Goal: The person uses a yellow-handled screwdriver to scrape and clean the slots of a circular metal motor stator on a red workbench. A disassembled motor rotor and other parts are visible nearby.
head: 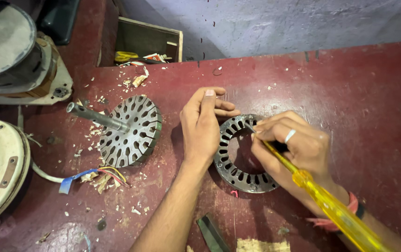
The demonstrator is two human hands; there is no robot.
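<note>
Slotted stator ring (pixel 243 158) lies flat on the red bench (pixel 359 93), just right of the rotor with its shaft (pixel 125 130). Left hand (pixel 202 128) rests on the ring's left rim, fingers loosely curled across its top edge, steadying rather than gripping. Right hand (pixel 294 147) pinches the yellow-handled screwdriver (pixel 322 196) pen-style; the tool's long axis runs from lower right up-left, tip in the ring's upper slots, so the right hand sits nearer the working point.

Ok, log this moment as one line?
left hand: steadying slotted stator ring | right hand: yellow-handled screwdriver, tip at ring slot | slotted rotor with shaft: left, untouched | surface: red bench
</note>
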